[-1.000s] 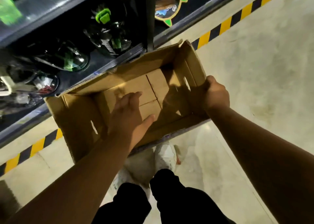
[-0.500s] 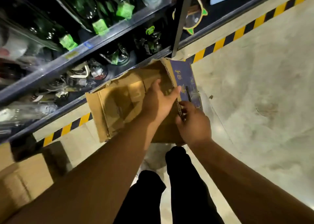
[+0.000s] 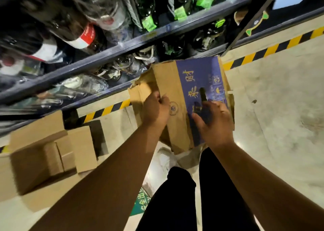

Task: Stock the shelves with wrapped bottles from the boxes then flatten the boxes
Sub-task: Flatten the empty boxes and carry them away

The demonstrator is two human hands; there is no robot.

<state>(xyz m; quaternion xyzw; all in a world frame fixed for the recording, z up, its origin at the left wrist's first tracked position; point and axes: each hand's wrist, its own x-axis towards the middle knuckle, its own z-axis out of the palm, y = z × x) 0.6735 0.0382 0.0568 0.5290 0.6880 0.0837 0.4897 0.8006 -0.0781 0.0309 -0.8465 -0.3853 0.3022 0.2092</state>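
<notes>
I hold a collapsed cardboard box [image 3: 166, 83], brown with a blue printed panel, upright in front of the lower shelf. My left hand [image 3: 155, 108] grips its left brown edge, fingers curled round the cardboard. On the blue panel my right hand [image 3: 213, 124] lies with spread fingers, pressing against it. Behind the box stands the dark metal shelf rack [image 3: 108, 55]. Its upper level carries wrapped dark bottles with green labels [image 3: 148, 21] and red-and-white labels [image 3: 82, 37]. More wrapped bottles [image 3: 82, 85] lie on the lowest level.
Open brown cardboard boxes [image 3: 50, 153] stand on the floor at the left, close to the rack. Yellow-black hazard tape [image 3: 263, 53] runs along the rack's foot. My legs and a white shoe [image 3: 165, 158] are below the box. Bare concrete floor [image 3: 280, 125] lies to the right.
The box went from lying open with its inside up to collapsed with its blue outside facing me. My left hand left the inside and took the left edge; my right hand moved onto the blue panel.
</notes>
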